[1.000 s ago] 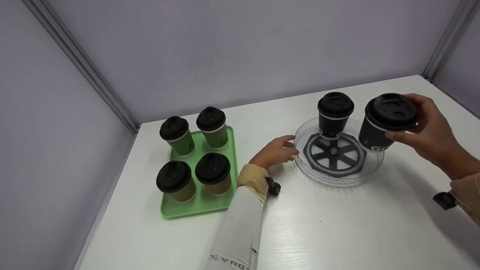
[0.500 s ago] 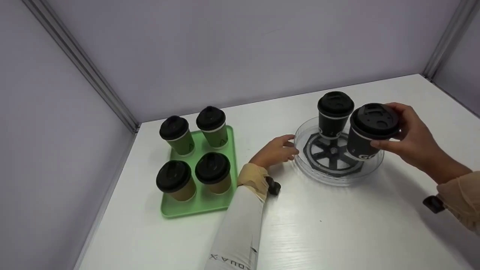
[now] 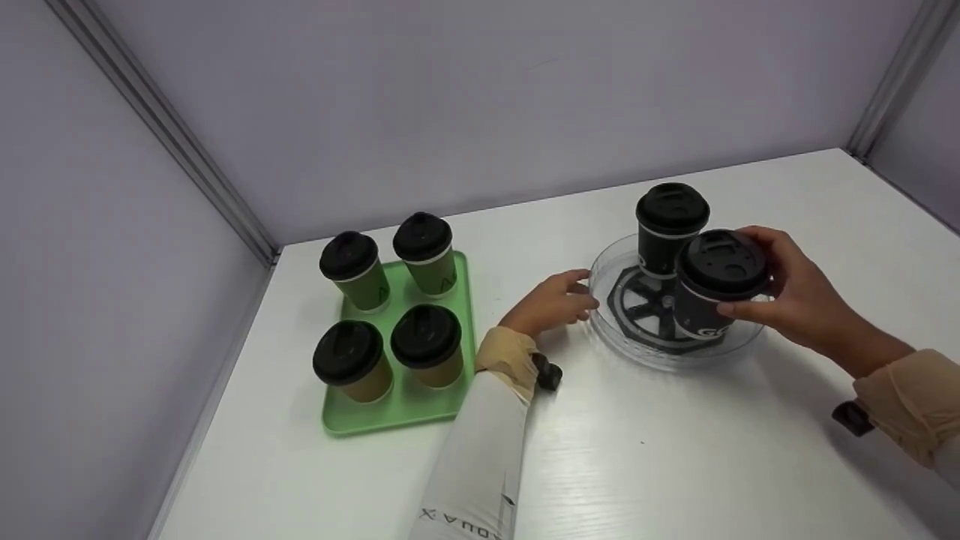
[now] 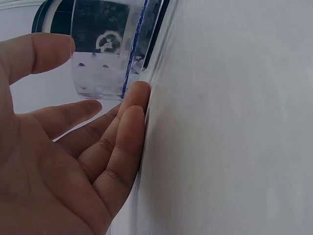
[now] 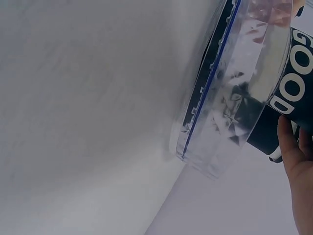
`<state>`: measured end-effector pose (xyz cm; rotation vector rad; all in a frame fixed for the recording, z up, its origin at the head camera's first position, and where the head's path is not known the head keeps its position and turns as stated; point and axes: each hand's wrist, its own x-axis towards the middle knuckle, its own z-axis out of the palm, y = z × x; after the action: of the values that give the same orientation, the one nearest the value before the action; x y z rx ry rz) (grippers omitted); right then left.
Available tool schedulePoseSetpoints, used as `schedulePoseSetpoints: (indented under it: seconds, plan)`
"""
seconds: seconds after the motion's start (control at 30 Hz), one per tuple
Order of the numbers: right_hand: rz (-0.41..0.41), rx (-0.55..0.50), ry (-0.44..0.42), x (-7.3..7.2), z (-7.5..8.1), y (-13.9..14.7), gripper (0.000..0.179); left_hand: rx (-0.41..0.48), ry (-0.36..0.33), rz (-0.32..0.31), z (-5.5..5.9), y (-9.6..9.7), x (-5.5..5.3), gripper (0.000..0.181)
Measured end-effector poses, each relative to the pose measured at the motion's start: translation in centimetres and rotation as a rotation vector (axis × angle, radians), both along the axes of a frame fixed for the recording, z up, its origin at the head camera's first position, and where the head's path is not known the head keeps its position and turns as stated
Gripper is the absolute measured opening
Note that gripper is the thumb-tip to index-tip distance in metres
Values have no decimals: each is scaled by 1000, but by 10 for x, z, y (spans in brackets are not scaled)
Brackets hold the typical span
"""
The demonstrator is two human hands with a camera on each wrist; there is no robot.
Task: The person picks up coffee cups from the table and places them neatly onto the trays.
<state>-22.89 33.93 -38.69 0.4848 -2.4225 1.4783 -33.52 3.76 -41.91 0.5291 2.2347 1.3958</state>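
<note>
My right hand (image 3: 799, 300) grips a black paper coffee cup (image 3: 699, 311) with a black lid, thumb on its near side. The cup is upright over the right part of a clear round tray (image 3: 609, 330) with a dark spoked base; whether it touches the base cannot be told. In the right wrist view, white letters reading GOOD show on the cup (image 5: 292, 81). A second black coffee cup (image 3: 661, 251) stands at the back of the clear tray. My left hand (image 3: 553, 304) rests at the tray's left side, its thumb at the wall and fingers loosely bent.
Left of my left arm lies a green tray (image 3: 409, 416). On it stand two green cups (image 3: 364, 291) at the back and two brown cups (image 3: 367, 381) in front, all black-lidded. A wall (image 3: 480, 97) runs behind the white table (image 3: 637, 465).
The right hand has carried the black coffee cup leftward, toward me and lower, over the clear tray. My left hand has stayed in place at the tray's side.
</note>
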Motion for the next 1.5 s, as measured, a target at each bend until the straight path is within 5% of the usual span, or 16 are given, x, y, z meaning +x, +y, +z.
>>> schedulePoseSetpoints:
  seconds: [1.5]
  plan:
    - [-22, 68, -177, -6, -13, 0, 90, -15, -21, 10, 1, 0, 3, 64]
